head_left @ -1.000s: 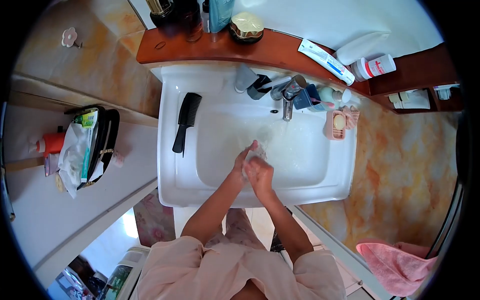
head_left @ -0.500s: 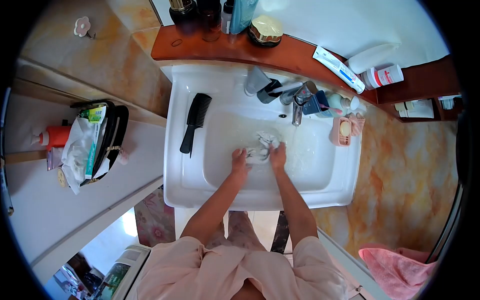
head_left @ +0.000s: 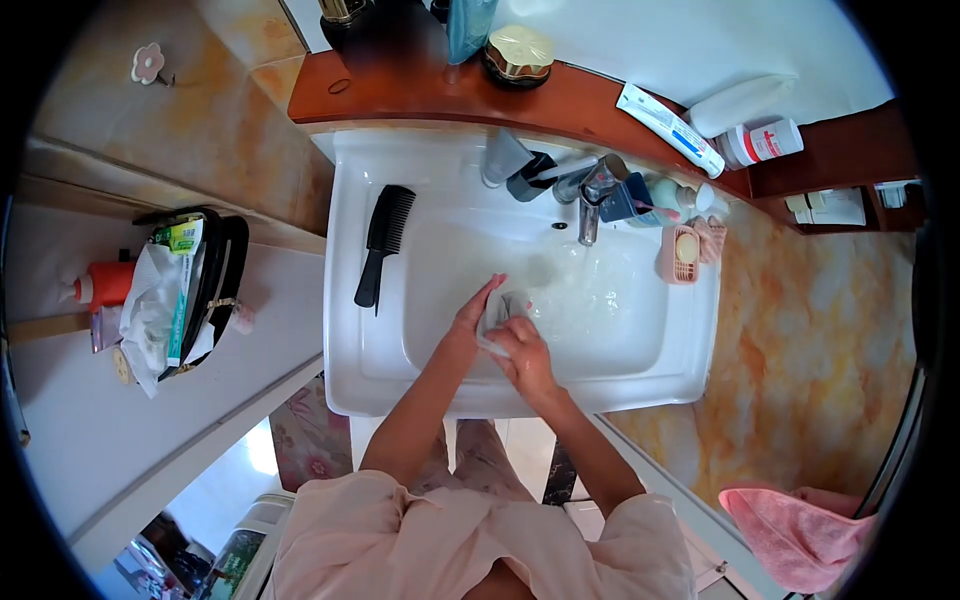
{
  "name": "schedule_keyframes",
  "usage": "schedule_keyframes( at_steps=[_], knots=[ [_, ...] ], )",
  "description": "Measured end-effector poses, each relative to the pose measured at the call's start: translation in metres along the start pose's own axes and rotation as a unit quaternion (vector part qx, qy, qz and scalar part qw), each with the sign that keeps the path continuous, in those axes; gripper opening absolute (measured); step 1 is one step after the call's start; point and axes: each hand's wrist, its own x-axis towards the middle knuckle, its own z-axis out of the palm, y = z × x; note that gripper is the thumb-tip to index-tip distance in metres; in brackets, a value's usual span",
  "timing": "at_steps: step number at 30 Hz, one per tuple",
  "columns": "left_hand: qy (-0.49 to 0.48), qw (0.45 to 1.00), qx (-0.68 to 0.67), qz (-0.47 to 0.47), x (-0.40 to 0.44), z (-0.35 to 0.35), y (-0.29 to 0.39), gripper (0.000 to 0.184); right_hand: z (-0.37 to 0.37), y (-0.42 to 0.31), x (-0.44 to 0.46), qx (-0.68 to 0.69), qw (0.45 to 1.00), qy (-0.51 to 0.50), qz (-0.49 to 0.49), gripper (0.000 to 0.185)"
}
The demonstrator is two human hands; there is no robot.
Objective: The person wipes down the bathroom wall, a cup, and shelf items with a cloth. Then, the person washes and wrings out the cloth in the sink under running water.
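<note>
A small wet white cloth (head_left: pixel 497 318) is bunched between my two hands over the front part of the white sink (head_left: pixel 365 385). My left hand (head_left: pixel 472 310) supports it from the left, the cloth against its palm and the fingertips pointing up and away from me. From the right, my right hand (head_left: pixel 522 352) has its fingers curled over the cloth. Behind them, the chrome faucet (head_left: pixel 590 215) is over the basin, and the water below it is rippled and bubbly. On the sink's left ledge lies a black comb (head_left: pixel 384 240).
Cups and bottles crowd around the faucet, with a pink soap dish (head_left: pixel 680 262) at the right rim. Above runs a brown wooden shelf (head_left: pixel 590 110) holding a toothpaste tube (head_left: pixel 668 128) and jars. A black bag (head_left: pixel 235 275) sits left; a pink towel (head_left: pixel 795 535) hangs at lower right.
The cloth has come up from the water toward me and the left, gathered into a smaller bundle. My right hand has moved left and closer to my left hand.
</note>
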Motion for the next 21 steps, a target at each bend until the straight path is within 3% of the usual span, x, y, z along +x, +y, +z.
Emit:
schedule_keyframes(
  at_steps=[1, 4, 7, 10, 12, 15, 18, 19, 21],
  knots=[
    [0.006, 1.000, -0.002, 0.022, -0.005, 0.010, 0.001, 0.035, 0.000, -0.008, 0.000, 0.003, 1.000, 0.003, 0.010, 0.024],
    [-0.080, 0.990, -0.056, 0.106, -0.026, 0.022, -0.011, 0.032, 0.008, -0.019, 0.004, 0.036, 0.998, 0.041, 0.043, 0.013],
    [-0.041, 0.988, -0.117, 0.095, 0.005, -0.025, -0.028, 0.034, 0.020, -0.008, 0.015, 0.098, 0.979, 0.133, 0.122, 0.020],
    [0.207, 0.963, 0.025, 0.168, 0.001, 0.006, -0.024, 0.032, 0.031, 0.026, 0.029, 0.143, 0.940, 0.186, 0.249, 0.031],
    [0.267, 0.947, 0.008, 0.180, 0.002, 0.013, -0.034, 0.033, 0.032, 0.056, 0.035, 0.175, 0.911, 0.199, 0.316, 0.036],
    [0.289, 0.940, 0.054, 0.173, 0.001, 0.004, -0.037, 0.040, 0.051, 0.126, 0.018, 0.084, 0.923, 0.167, 0.336, 0.039],
    [0.306, 0.937, 0.094, 0.140, 0.010, -0.031, -0.035, 0.051, 0.058, 0.185, -0.002, 0.007, 0.913, 0.224, 0.339, 0.033],
    [0.318, 0.934, 0.100, 0.127, 0.013, -0.043, -0.036, 0.056, 0.056, 0.190, -0.008, 0.011, 0.900, 0.187, 0.393, 0.027],
    [0.288, 0.940, 0.113, 0.143, 0.017, -0.060, -0.040, 0.063, 0.086, 0.193, -0.032, -0.172, 0.945, 0.159, 0.228, 0.033]
  ],
)
